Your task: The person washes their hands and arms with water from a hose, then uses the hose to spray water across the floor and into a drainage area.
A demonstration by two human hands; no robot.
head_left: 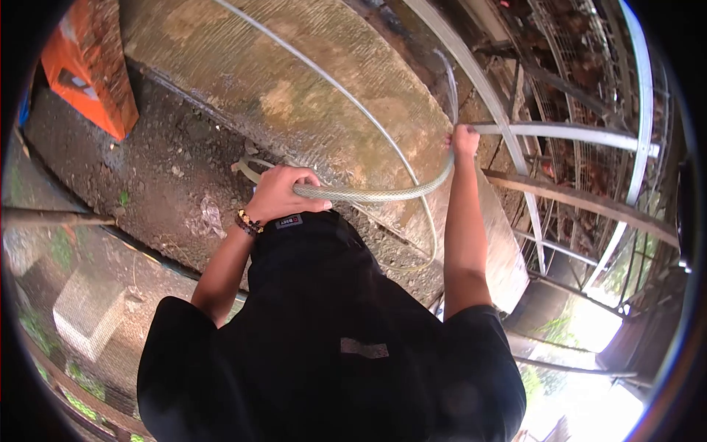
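Note:
A clear braided hose [375,196] sags in a curve between my two hands. My left hand [281,193], with a beaded bracelet at the wrist, is closed around the hose near its loose end, which curls over the dirt. My right hand [464,140] grips the hose higher up, beside a metal rail [567,132]; from there the hose rises along the edge of a concrete slab [317,96]. My black shirt [331,346] fills the lower middle of the view.
A second thin hose [346,96] crosses the slab diagonally. An orange box [88,66] stands at the upper left on dirt ground [162,177]. Wire cages with hens [582,66], metal bars and a wooden beam [582,199] crowd the right side.

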